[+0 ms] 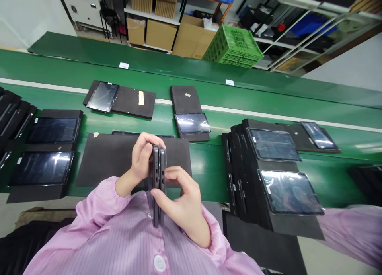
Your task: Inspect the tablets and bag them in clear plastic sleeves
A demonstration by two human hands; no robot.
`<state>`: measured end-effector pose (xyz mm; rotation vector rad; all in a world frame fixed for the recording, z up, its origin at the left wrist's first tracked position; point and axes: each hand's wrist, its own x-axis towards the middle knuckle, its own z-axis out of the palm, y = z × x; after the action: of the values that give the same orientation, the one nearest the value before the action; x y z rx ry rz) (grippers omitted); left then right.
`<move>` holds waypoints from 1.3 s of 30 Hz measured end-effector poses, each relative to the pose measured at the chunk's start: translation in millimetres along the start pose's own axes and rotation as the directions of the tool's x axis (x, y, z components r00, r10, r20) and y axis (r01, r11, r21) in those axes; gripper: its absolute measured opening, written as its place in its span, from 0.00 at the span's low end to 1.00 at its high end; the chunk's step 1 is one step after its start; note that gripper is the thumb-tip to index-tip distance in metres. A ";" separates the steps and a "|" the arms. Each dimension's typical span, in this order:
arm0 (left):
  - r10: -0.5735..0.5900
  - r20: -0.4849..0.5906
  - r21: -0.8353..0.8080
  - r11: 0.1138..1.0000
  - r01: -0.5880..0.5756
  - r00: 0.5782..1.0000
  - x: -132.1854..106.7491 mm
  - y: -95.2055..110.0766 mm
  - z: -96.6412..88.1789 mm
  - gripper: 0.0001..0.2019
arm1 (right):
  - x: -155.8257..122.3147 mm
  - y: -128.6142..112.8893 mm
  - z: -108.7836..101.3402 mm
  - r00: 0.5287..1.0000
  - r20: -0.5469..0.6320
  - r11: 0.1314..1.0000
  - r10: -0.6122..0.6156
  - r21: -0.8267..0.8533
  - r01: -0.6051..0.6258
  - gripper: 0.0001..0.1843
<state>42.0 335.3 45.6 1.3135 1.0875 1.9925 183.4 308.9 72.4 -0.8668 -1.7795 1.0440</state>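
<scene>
Two tablets (158,183) held edge-on in both hands (141,157) (182,201).

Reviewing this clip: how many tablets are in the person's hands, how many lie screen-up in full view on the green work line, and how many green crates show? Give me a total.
Tablets held edge-on by the left hand and right hand: 2
Tablets lying screen-up in full view: 7
Green plastic crates: 1
Total: 10
</scene>
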 end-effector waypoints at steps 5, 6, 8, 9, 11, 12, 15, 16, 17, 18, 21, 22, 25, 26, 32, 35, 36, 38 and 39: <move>-0.032 0.044 -0.085 0.996 0.036 0.999 1.4 0.2 -3.5 0.15 | 1.5 -2.1 2.7 1.000 0.026 1.000 -0.009 -0.021 0.009 0.14; -0.033 0.041 -0.096 0.995 0.037 0.999 1.9 0.1 -3.6 0.16 | 1.9 -2.1 2.7 1.000 0.030 1.000 -0.005 -0.024 0.006 0.14; -0.037 0.036 -0.113 0.993 0.041 0.999 2.9 0.0 -3.6 0.19 | 2.6 -1.9 2.8 0.999 0.035 1.000 -0.002 -0.030 0.003 0.14; -0.042 0.036 -0.122 0.991 0.046 0.998 3.1 0.0 -3.5 0.21 | 2.8 -1.7 2.8 0.999 0.037 0.999 -0.003 -0.034 0.004 0.14; -0.048 0.050 -0.140 0.989 0.055 0.998 2.3 0.0 -3.4 0.23 | 3.1 -1.6 3.2 0.999 0.045 0.999 -0.007 -0.045 0.009 0.13; -0.047 0.056 -0.143 0.988 0.055 0.997 1.3 -0.5 -3.4 0.24 | 3.2 -1.6 3.4 0.999 0.052 0.999 -0.006 -0.050 0.009 0.13; -0.045 -0.015 -0.077 0.996 0.044 0.999 -3.8 -7.7 -5.1 0.27 | 3.5 -2.0 3.4 0.997 0.075 0.998 0.006 -0.067 -0.001 0.13; -0.075 -0.099 -0.038 0.997 0.071 0.992 -5.5 -13.0 -6.6 0.26 | 3.7 -1.9 3.0 0.996 0.084 0.997 0.011 -0.075 -0.005 0.13; -0.141 -0.215 -0.003 0.990 0.144 0.966 -6.9 -19.7 -8.7 0.23 | 4.0 -1.8 2.3 0.996 0.090 0.997 0.013 -0.082 -0.006 0.12; -0.255 -0.343 0.008 0.962 0.274 0.904 -7.8 -27.7 -11.4 0.17 | 4.3 -1.4 1.4 0.995 0.098 0.996 0.014 -0.089 -0.005 0.12; -0.646 -0.538 -0.136 0.700 0.701 0.541 -7.6 -53.4 -21.3 0.04 | 4.9 0.1 -2.5 0.988 0.153 0.995 0.020 -0.095 -0.005 0.12; -0.732 -0.512 -0.182 0.604 0.776 0.450 -6.7 -60.6 -24.2 0.05 | 4.8 0.3 -4.0 0.985 0.175 0.996 0.012 -0.089 0.004 0.13; -0.865 -0.344 -0.244 0.457 0.855 0.364 -1.1 -73.7 -28.8 0.15 | 2.6 -1.1 -7.8 0.973 0.220 0.994 -0.073 -0.065 0.090 0.16; -0.882 -0.305 -0.255 0.440 0.861 0.361 2.4 -75.1 -28.8 0.17 | 1.2 -2.0 -8.5 0.965 0.236 0.990 -0.110 -0.056 0.127 0.17; -0.687 -0.401 -0.206 0.712 0.671 0.606 48.3 -72.3 -31.2 0.15 | -7.9 14.4 -2.8 0.913 0.361 0.980 -0.190 0.009 0.201 0.19; -0.388 -0.380 -0.003 0.908 0.418 0.840 69.7 -71.4 -39.9 0.16 | -10.7 42.8 7.9 0.912 0.360 0.981 -0.194 0.063 0.184 0.19; -0.306 -0.339 0.060 0.937 0.345 0.890 73.4 -71.2 -42.8 0.17 | -11.7 52.7 12.0 0.914 0.360 0.983 -0.186 0.076 0.170 0.19; -0.189 -0.257 0.158 0.959 0.234 0.948 75.7 -70.9 -47.2 0.20 | -13.7 69.2 19.3 0.913 0.377 0.987 -0.156 0.088 0.132 0.20; -0.153 -0.225 0.190 0.962 0.197 0.962 75.0 -70.7 -48.8 0.21 | -14.6 75.1 21.9 0.910 0.392 0.990 -0.136 0.092 0.108 0.21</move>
<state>-33.5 414.8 14.1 1.0807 1.4961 1.9548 178.7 320.1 -6.2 -0.5141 -2.0893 1.2555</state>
